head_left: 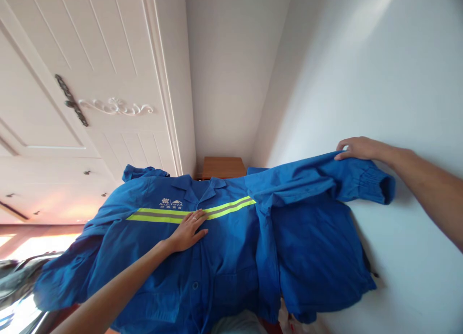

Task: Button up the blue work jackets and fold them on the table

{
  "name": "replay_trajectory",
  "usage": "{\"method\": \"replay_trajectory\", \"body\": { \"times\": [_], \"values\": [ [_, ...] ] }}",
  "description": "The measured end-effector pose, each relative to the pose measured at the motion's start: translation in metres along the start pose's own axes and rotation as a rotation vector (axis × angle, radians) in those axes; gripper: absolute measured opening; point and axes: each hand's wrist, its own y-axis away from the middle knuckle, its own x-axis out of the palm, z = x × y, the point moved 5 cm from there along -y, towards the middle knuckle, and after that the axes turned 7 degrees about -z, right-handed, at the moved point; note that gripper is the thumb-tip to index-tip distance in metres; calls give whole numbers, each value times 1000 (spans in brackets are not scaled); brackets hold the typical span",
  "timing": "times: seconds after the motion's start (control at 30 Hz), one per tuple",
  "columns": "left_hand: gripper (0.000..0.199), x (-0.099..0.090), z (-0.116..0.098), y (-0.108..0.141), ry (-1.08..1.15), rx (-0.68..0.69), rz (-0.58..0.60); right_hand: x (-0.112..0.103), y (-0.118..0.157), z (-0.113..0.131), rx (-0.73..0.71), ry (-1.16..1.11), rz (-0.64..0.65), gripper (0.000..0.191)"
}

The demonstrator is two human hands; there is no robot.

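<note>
On the jacket (pixel 235 249), the left grip (pixel 188 232) lies flat, right grip (pixel 356 147) pinching a sleeve (pixel 307 172).

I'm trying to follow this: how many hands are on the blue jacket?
2: the left hand lies on the jacket, partly over the yellow stripe; the right hand grips a sleeve near its cuff. No others show.

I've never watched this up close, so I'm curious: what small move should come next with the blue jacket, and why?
Perhaps the right hand should bring the sleeve inward across the blue jacket: it holds that sleeve near the cuff, stretched out to the side, while the left hand rests on the front at the striped band and could steady it.
</note>
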Motion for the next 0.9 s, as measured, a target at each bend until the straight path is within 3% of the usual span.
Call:
{"method": "replay_trajectory", "body": {
  "times": [0.07, 0.1, 0.13, 0.2, 0.27, 0.33, 0.4, 0.57, 0.67, 0.73, 0.8, 0.9],
  "values": [
    [53, 1, 3, 1, 4, -2, 16, -5, -2, -1, 7, 262, 34, 18],
    [53, 2, 4, 1, 5, -3, 22, -9, -2, 4, -58, 358, 17, 8],
    [53, 2, 4, 1, 8, -2, 25, -14, -1, 12, -160, 426, -83, 5],
    [52, 2, 5, 0, 16, -2, 25, -13, 7, 34, -425, 448, -226, 21],
    [51, 3, 6, 0, 24, -5, 24, 7, 20, 52, -636, 361, -151, 23],
    [52, 4, 6, 0, 29, -8, 36, 40, 34, 64, -710, 215, 33, 15],
    [53, 5, 7, -1, 30, -13, 63, 73, 50, 75, -665, 54, 107, 19],
    [57, 5, 10, -1, 59, -21, 165, 126, 92, 109, -648, -150, -35, 37],
    [56, -2, 7, 0, 75, -3, 203, 149, 93, 103, -470, -76, 123, 27],
    [54, -9, 0, 0, 52, -16, 212, 156, 82, 85, -278, 24, 221, 23],
    [49, -18, -9, 1, -5, -60, 188, 152, 68, 77, -183, 79, 246, 24],
    [42, -35, -26, 4, -104, -191, 67, 133, 56, 107, -211, 6, 145, 29]
  ]
}}
